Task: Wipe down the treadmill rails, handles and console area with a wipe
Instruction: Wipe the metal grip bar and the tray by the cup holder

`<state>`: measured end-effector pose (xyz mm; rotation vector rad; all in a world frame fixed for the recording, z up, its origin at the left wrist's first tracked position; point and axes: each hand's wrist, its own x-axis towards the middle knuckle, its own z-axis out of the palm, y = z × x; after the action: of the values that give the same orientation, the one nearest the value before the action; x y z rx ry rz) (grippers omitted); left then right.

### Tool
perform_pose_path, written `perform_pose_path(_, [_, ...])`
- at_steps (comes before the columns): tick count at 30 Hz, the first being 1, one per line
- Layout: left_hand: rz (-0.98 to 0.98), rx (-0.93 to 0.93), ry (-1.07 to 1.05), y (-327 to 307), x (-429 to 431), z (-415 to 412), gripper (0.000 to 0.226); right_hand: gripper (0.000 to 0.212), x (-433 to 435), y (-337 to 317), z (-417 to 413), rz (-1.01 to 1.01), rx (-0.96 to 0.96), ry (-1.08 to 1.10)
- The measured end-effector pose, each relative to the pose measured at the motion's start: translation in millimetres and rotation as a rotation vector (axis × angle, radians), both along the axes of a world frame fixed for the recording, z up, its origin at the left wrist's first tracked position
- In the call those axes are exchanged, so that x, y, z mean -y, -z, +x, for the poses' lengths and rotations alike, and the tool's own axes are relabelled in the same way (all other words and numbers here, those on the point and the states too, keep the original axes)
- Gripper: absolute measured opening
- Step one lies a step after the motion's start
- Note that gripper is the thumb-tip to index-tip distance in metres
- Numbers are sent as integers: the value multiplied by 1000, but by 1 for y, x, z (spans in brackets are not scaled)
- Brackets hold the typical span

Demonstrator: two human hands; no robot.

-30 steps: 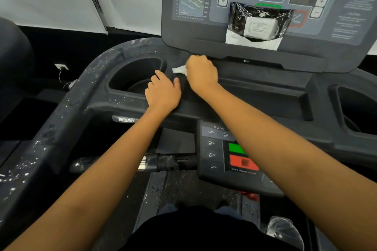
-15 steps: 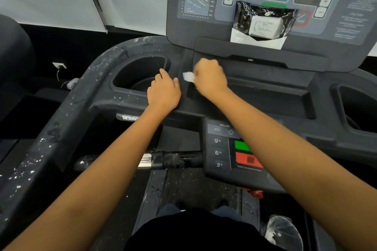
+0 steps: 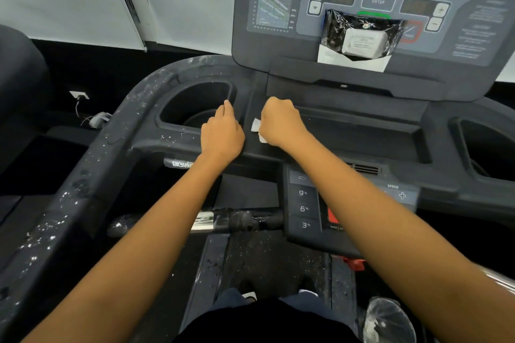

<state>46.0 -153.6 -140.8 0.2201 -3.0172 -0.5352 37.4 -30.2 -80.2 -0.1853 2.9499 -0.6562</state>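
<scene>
A: Where do we have the wipe [image 3: 256, 127]?

B: It's bunched inside our right hand [image 3: 281, 124]; the fingers are curled down tight over it, so we see only a white corner poking out on the thumb side; that corner is pressed on the dark shelf [image 3: 348, 131], near its left end

A: And our left hand [image 3: 223, 135]?

B: It's flat on the shelf's left end, fingers straight and close together, holding nothing; the fingertips reach the right rim of the cup holder [image 3: 192, 103]; the wipe's corner lies in the gap between our two hands, just apart from the left one

A: What sits around us?

B: A glossy black packet [image 3: 359, 36] leans on the console panel [image 3: 376, 1] above the shelf's back edge and covers some buttons; the left rail [image 3: 69, 198] is speckled white; below the shelf's front edge our right forearm crosses the keypad [image 3: 303, 208] and hides part of it; a handle [image 3: 237, 220] runs leftwards from the keypad under our left forearm; a clear plastic bag [image 3: 390, 320] lies low on the right
</scene>
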Motion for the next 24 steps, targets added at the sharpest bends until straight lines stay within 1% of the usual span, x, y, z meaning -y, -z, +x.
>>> perform_pose_path(2, [0, 8, 2, 0, 0, 1, 56, 15, 1, 0, -8, -41, -24, 61])
perform_pose_path(4, [-1, 16, 9, -1, 1, 1, 56, 14, 4, 4, -12, -53, -85, 111])
perform_pose_path(7, [-8, 19, 14, -1, 2, 3, 57, 9, 7, 5, -2, 17, -111, 66])
perform_pose_path(10, [-9, 28, 14, -3, 0, 3, 57, 13, 2, 1, 4, 116, -67, -48])
perform_pose_path(12, [-12, 33, 10, -3, 0, 4, 57, 12, 0, -6, 0, 146, 5, -80])
perform_pose_path(15, [-7, 39, 15, -4, 2, 4, 57, 19, 2, -9, -11, 68, 76, -26])
perform_pose_path(18, [5, 10, 22, -1, 5, 2, 57, 4, -8, -1, -7, -93, 57, -14])
perform_pose_path(20, [11, -2, 20, 2, 5, 3, 56, 18, -33, 1, 2, -148, 76, 2])
perform_pose_path(22, [11, -16, 12, 3, 5, 2, 57, 18, -66, -6, 10, -101, 104, 25])
perform_pose_path(24, [15, -23, 2, 3, 4, 2, 57, 17, -102, -14, 16, -14, 156, 109])
